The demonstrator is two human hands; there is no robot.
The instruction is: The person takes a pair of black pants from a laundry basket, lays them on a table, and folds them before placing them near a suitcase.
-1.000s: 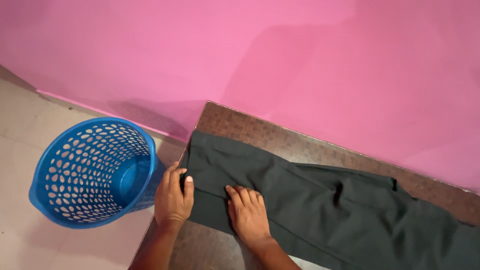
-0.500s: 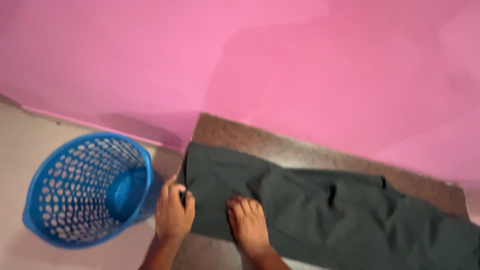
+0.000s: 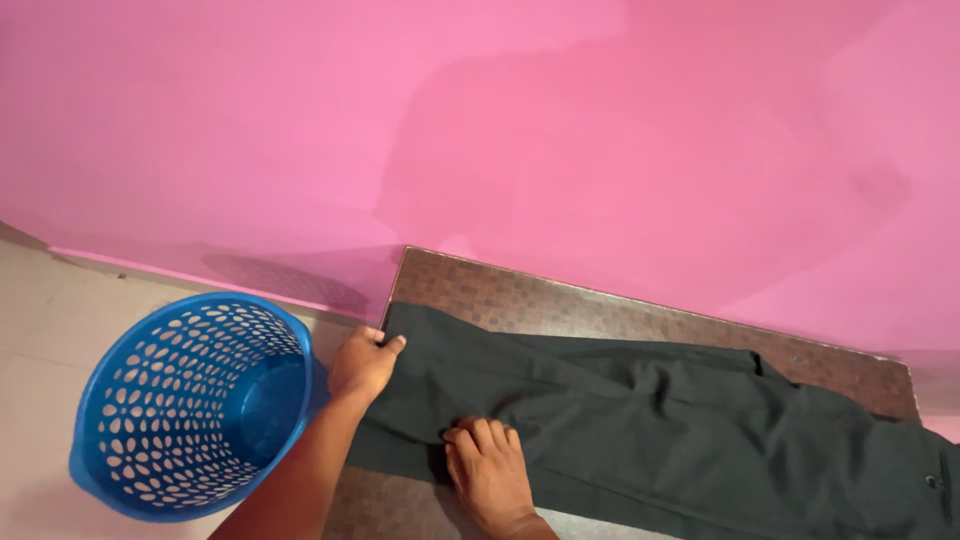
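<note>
Left hand is pinching the far corner of the dark trousers, which lie spread flat across the brown checkered table. Right hand lies open, palm down, pressing the soft matte cloth by its near edge. A blue perforated plastic basket sits on the floor just left of the table.

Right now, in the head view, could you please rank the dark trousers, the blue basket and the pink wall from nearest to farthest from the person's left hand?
1. Dark trousers: the left hand grips their left end on the table.
2. Blue basket: on the floor, just left of that hand.
3. Pink wall: behind the table, farthest off.
</note>
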